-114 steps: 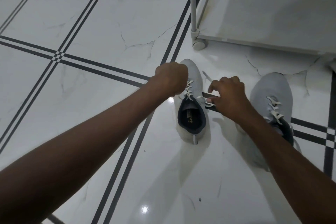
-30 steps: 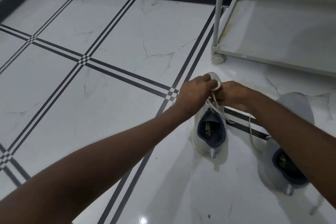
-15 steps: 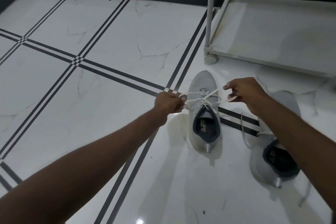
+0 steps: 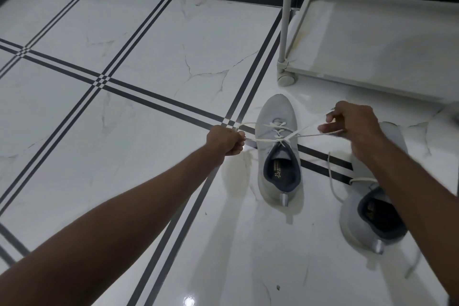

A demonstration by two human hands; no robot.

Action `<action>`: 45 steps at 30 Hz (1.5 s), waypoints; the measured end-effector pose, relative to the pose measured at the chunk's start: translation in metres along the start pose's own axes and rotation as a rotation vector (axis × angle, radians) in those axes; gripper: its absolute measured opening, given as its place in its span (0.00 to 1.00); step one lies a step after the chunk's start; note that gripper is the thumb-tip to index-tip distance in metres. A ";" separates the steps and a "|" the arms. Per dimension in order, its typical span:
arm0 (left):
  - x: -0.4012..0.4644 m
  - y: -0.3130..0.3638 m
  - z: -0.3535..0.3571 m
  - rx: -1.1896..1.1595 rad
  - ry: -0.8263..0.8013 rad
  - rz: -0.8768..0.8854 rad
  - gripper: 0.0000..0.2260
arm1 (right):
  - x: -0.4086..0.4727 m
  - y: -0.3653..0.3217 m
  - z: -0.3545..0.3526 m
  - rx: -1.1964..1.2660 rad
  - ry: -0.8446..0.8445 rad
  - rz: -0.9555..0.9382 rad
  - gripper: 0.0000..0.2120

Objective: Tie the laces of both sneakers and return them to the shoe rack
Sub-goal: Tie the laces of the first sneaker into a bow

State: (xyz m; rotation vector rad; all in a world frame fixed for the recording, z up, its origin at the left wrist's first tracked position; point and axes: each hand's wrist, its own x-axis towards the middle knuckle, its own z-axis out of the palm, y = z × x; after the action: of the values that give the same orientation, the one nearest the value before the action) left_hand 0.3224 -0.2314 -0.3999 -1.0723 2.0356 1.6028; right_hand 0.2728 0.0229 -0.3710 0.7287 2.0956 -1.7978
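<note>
Two light grey sneakers with dark blue linings stand on the white tiled floor, toes pointing away from me. The left sneaker [image 4: 277,117] has white laces [image 4: 279,135] pulled taut sideways into two loops from a knot above its opening. My left hand [image 4: 224,140] pinches the loop to the left of the shoe. My right hand [image 4: 352,123] pinches the loop to its right. The right sneaker [image 4: 372,218] lies partly under my right forearm, its lace [image 4: 334,181] trailing loose on the floor.
A white shoe rack [image 4: 372,42] on castors stands at the upper right, its bottom shelf bare and its corner post [image 4: 285,20] just beyond the left sneaker's toe. A dark skirting runs along the far wall. Glossy floor with dark stripe lines spreads to the left.
My hands went from meeting over the left sneaker's laces to pulling apart sideways, drawing the loops tight. Since half a second ago they have spread slightly wider.
</note>
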 end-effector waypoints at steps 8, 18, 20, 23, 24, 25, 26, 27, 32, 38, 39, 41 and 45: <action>0.011 -0.004 0.008 0.491 0.144 0.275 0.22 | -0.003 0.020 0.008 -0.934 0.257 -0.517 0.11; 0.003 0.008 0.043 0.809 -0.174 0.607 0.06 | -0.007 0.059 0.036 -0.905 -0.204 -0.492 0.05; 0.004 0.010 0.040 0.806 -0.175 0.645 0.06 | -0.007 0.056 0.032 -0.835 -0.184 -0.454 0.02; 0.006 0.012 0.042 0.835 -0.153 0.753 0.06 | -0.007 0.048 0.033 -0.694 -0.249 -0.401 0.06; 0.006 0.011 0.042 0.870 -0.137 0.797 0.05 | -0.007 0.047 0.031 -0.701 -0.259 -0.415 0.07; 0.007 0.009 0.040 0.920 -0.115 0.836 0.04 | -0.004 0.049 0.028 -0.764 -0.242 -0.475 0.07; 0.009 0.007 0.036 0.979 -0.101 0.859 0.03 | 0.000 0.052 0.023 -0.878 -0.217 -0.552 0.08; 0.015 0.001 0.028 1.018 -0.105 0.840 0.03 | 0.003 0.058 0.018 -0.993 -0.204 -0.597 0.10; 0.019 -0.021 0.013 1.027 -0.181 0.681 0.07 | 0.001 0.084 0.013 -1.134 -0.234 -0.573 0.11; 0.020 -0.017 -0.013 0.738 -0.350 0.521 0.03 | 0.011 0.049 0.003 -0.974 -0.358 -0.383 0.07; 0.018 -0.014 -0.017 0.684 -0.380 0.477 0.04 | 0.010 0.039 -0.001 -0.932 -0.417 -0.337 0.06; 0.018 -0.003 -0.027 0.594 -0.435 0.396 0.08 | 0.007 0.022 -0.009 -0.849 -0.548 -0.246 0.04; 0.016 0.019 -0.047 0.472 -0.558 0.312 0.07 | 0.007 0.002 -0.018 -0.693 -0.795 -0.128 0.05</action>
State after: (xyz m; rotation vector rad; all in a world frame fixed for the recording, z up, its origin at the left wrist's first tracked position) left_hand 0.3069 -0.2794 -0.3833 -0.1222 2.0740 1.2513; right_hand 0.2696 0.0416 -0.3728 -0.2717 1.9678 -0.9965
